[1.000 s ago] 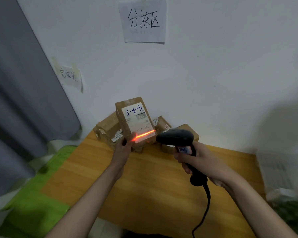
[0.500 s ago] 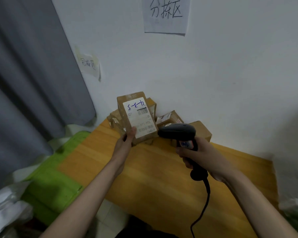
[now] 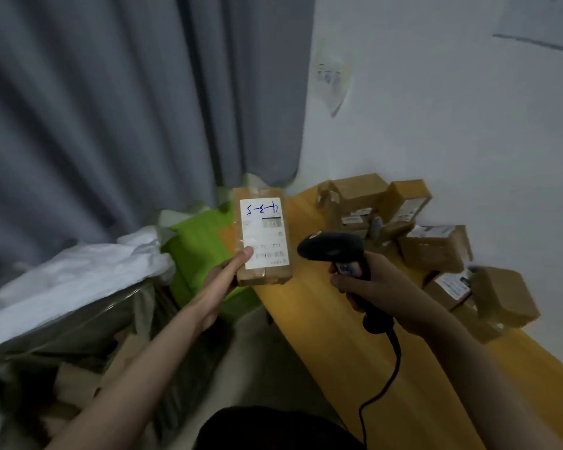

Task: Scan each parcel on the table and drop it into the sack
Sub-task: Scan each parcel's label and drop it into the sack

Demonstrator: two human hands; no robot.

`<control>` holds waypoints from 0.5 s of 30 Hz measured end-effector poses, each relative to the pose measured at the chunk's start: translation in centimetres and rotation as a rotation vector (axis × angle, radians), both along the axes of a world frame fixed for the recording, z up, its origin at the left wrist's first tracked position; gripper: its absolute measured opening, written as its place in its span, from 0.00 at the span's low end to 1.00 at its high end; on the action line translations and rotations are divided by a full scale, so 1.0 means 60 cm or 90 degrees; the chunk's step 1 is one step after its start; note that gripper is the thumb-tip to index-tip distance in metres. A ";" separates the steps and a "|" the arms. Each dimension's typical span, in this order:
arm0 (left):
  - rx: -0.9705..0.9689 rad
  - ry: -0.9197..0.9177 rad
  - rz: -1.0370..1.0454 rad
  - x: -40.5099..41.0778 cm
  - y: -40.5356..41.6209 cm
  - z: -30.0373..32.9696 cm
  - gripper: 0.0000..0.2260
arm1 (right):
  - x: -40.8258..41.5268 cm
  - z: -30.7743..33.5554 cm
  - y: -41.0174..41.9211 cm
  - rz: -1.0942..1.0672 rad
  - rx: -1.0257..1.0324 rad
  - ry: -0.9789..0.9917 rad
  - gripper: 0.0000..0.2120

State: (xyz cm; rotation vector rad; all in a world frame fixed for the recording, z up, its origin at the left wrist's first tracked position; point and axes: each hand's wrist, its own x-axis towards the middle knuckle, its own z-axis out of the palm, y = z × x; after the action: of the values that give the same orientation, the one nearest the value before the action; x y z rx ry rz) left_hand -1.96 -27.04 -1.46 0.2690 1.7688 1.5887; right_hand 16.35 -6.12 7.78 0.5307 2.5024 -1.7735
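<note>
Parcel [image 3: 263, 236], scan line now off, carried left past the table's [image 3: 355, 358] left edge in the gripping left hand [image 3: 233, 271]; right hand [image 3: 366, 284] clasps the scanner [image 3: 333, 250]; next, release over the sack [image 3: 69, 277] lower left.

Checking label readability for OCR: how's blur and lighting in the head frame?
Head view: dim, flat light, no glare; the held parcel label shows legible handwriting but smeared fine print; the parcels on the table and the wall paper are motion-blurred; wide-angle bending shows at the edges.

Wooden table [image 3: 355, 368] (yellowish) with taped brown parcels [image 3: 436, 248] heaped
</note>
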 end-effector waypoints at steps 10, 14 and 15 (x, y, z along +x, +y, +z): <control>-0.117 -0.064 0.239 -0.011 -0.378 -0.033 0.34 | -0.218 -0.053 -0.236 0.250 -0.018 -0.071 0.05; -0.185 -0.088 0.271 0.000 -0.512 -0.057 0.35 | -0.272 -0.088 -0.341 0.288 -0.027 -0.097 0.03; -0.210 -0.086 0.276 0.002 -0.542 -0.065 0.35 | -0.282 -0.098 -0.364 0.292 -0.029 -0.106 0.02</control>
State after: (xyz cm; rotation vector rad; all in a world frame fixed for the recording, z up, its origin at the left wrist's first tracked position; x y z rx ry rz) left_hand -1.84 -59.56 -5.33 -0.3944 2.0358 1.5180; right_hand -0.59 -27.97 1.88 0.0816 2.2330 -1.5359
